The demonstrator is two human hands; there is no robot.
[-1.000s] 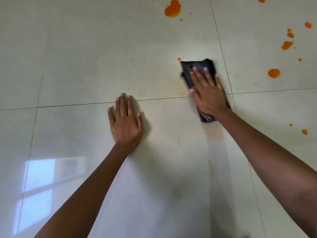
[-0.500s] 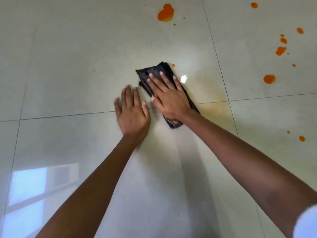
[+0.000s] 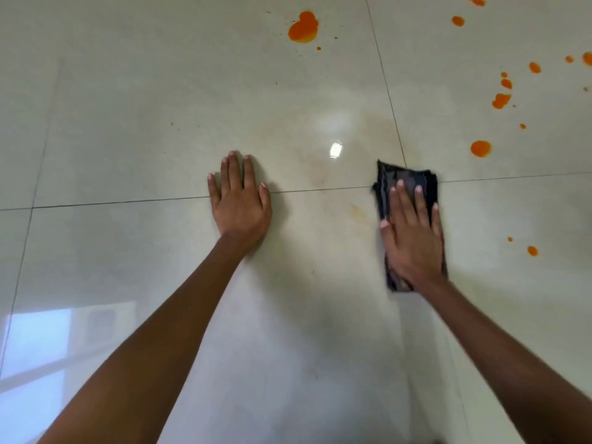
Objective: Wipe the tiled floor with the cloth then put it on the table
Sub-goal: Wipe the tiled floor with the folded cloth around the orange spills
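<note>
A dark folded cloth (image 3: 407, 181) lies flat on the pale glossy tiled floor (image 3: 144, 123), across a grout line. My right hand (image 3: 411, 238) presses flat on top of the cloth with fingers spread, covering most of it. My left hand (image 3: 238, 203) rests palm down on the bare tile to the left, fingers apart, holding nothing. A faint yellowish smear (image 3: 358, 213) shows on the tiles between the two hands. The table is not in view.
Orange spill blots lie on the floor: a large one (image 3: 303, 28) at the top centre, several drops (image 3: 501, 100) at the upper right, one round blot (image 3: 480, 148) just right of the cloth, small drops (image 3: 532, 250) lower right. A window reflection (image 3: 41, 341) shines at the lower left.
My right hand has slid the cloth from beside my left hand back to the right and a little nearer me. My left hand has stayed planted on the tile.
</note>
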